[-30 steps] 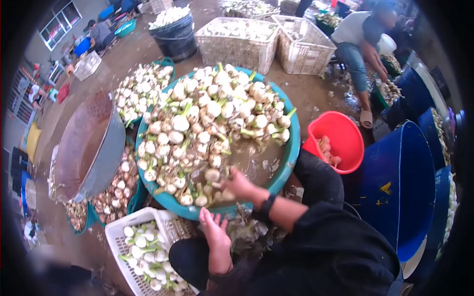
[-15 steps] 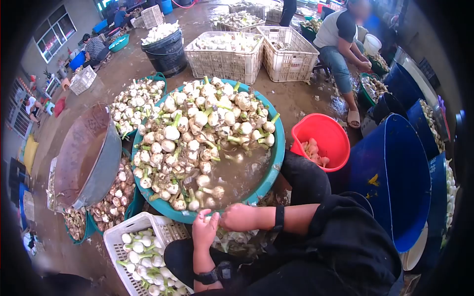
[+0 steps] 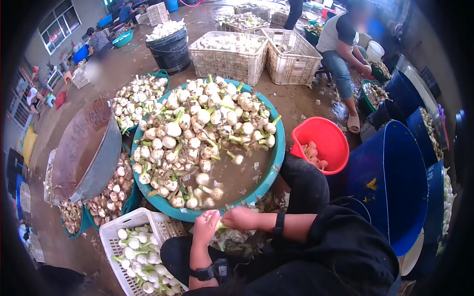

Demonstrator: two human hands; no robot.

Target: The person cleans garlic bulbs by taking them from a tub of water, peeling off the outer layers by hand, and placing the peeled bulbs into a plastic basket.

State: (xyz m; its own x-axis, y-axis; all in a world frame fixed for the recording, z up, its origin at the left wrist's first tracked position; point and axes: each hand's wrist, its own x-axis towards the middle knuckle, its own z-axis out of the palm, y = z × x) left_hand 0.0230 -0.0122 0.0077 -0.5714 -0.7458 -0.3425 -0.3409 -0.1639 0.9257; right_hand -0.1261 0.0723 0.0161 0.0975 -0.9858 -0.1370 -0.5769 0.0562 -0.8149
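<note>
Both of my hands meet just past the near rim of a wide teal tub [image 3: 168, 209]. Closed fingers of my left hand [image 3: 204, 228] hold a garlic bulb [image 3: 220, 225], of which only a pale green piece shows. My right hand [image 3: 240, 218] is pinched on the same bulb from the other side. Muddy garlic bulbs [image 3: 197, 130] with short green stems are heaped in the tub, beside brown water. Pale peelings [image 3: 234, 241] lie below my hands. At my left knee, a white crate [image 3: 111, 246] holds cleaned white garlic bulbs [image 3: 143, 259].
A red bucket [image 3: 335, 140] and a large blue barrel [image 3: 390, 182] stand to my right. On the left, a big metal basin [image 3: 81, 148] leans over more garlic. Crates [image 3: 229, 64] stand beyond the tub. Another person [image 3: 340, 54] sits at the upper right.
More of the garlic piece shows between my hands, and my left fingers are curled tighter. One bulb in the tub's water shows more clearly. The view has shifted slightly.
</note>
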